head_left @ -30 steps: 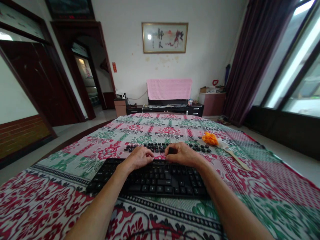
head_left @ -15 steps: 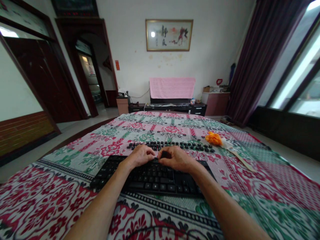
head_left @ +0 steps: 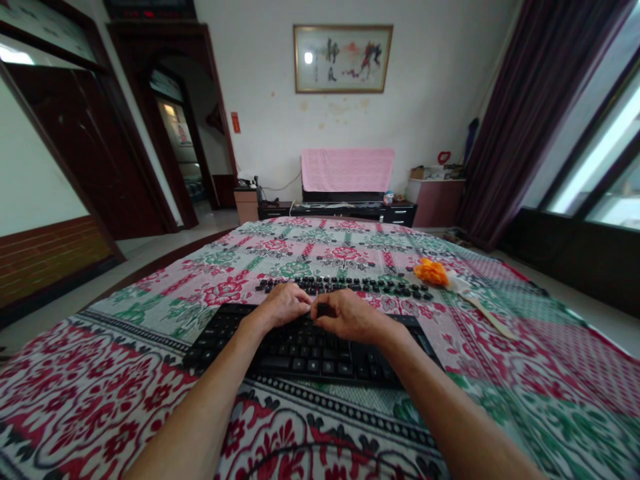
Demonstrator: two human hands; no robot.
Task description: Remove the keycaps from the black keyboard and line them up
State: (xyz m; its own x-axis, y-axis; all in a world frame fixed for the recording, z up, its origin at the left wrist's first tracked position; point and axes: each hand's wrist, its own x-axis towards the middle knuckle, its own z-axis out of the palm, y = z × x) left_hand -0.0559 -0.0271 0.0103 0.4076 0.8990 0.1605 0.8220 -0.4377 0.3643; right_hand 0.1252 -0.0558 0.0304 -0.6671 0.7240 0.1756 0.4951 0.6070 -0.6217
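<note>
A black keyboard [head_left: 310, 365] lies on the patterned cloth, with keys on its near rows and left side; my hands cover part of its far side. My left hand [head_left: 286, 305] is over the far middle of it, thumb and fingers drawn together in a pinch. Close by, almost fingertip to fingertip, my right hand [head_left: 353, 315] also pinches with thumb and index finger. A dark patch shows inside its curl, and I cannot tell whether that is a held piece or the keyboard behind. Beyond the hands several loose black keycaps [head_left: 395, 288] lie in rows.
To the right lies a brush with orange bristles [head_left: 431, 272] and a pale handle [head_left: 490, 317]. The red, green and white tablecloth [head_left: 345, 253] covers the table. A dark cable [head_left: 320, 448] curves at the near edge. A pink cloth [head_left: 347, 170] hangs over a low cabinet far ahead.
The view has tilted down and shifted slightly. Both hands stay over the far middle of the keyboard, their fingertips now a little closer together.
</note>
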